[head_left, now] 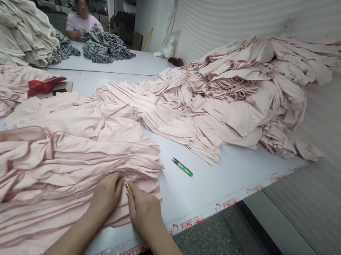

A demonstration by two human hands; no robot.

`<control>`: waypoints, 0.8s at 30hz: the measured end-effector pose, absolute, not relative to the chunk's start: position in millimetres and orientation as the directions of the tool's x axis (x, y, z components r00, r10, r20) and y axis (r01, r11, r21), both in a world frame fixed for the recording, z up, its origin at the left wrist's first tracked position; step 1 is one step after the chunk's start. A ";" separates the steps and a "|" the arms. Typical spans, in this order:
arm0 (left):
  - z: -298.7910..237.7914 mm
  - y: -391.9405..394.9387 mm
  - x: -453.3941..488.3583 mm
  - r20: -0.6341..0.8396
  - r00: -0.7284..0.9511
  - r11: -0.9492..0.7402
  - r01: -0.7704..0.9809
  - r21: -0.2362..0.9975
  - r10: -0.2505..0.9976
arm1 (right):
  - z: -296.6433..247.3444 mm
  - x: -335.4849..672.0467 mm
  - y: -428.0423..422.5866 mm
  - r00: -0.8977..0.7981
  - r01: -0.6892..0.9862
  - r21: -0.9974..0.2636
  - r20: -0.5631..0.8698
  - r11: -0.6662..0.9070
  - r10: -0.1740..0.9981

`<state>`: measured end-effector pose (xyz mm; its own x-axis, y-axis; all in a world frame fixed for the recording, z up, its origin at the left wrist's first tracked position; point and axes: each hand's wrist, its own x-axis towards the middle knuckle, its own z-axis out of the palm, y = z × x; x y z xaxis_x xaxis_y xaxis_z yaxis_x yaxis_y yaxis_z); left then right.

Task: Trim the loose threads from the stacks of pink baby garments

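A heap of pale pink button-front shirts [51,168] lies folded and rumpled on the white table in front of me. My left hand [106,193] rests on its edge with the fingers gathered on the cloth. Close beside it, my right hand [144,211] pinches a small yellow-tipped tool [128,188], and most of that tool is hidden by the fingers. Green-handled thread snips [182,167] lie on the bare tabletop, a little beyond my right hand and apart from it.
The white table [225,172] ends in a red-printed edge at my right, above a grey floor. A tall pink shirt pile [245,92] leans on a ribbed wall. Beyond are a red item [44,86], a cream stack [10,24], and a seated person [80,19] handling striped cloth [105,48].
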<state>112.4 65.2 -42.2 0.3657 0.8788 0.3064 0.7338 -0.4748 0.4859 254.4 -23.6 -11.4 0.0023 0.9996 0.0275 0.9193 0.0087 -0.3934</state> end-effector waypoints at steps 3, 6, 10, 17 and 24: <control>-43.2 48.6 85.8 0.372 0.351 -0.489 0.776 0.398 0.859 | -12.0 247.7 -22.5 -0.044 0.894 -0.444 0.034 0.055 0.998; -44.3 38.6 58.9 0.405 0.371 -0.508 0.802 0.312 0.835 | -12.5 243.1 -32.5 -0.127 0.861 -0.491 0.043 0.132 0.991; -47.2 39.2 46.3 0.422 0.375 -0.550 0.702 0.453 0.826 | -11.9 223.1 -35.5 -0.153 0.880 -0.452 0.024 0.147 0.988; -51.0 31.1 55.0 0.401 0.390 -0.551 0.693 0.465 0.829 | -5.7 174.4 -8.1 -0.008 0.990 -0.139 -0.202 -0.020 0.979; -46.8 55.7 61.2 0.293 0.279 -0.398 0.747 0.532 0.915 | 21.4 207.3 -41.2 -0.176 0.935 -0.325 -0.078 0.142 0.981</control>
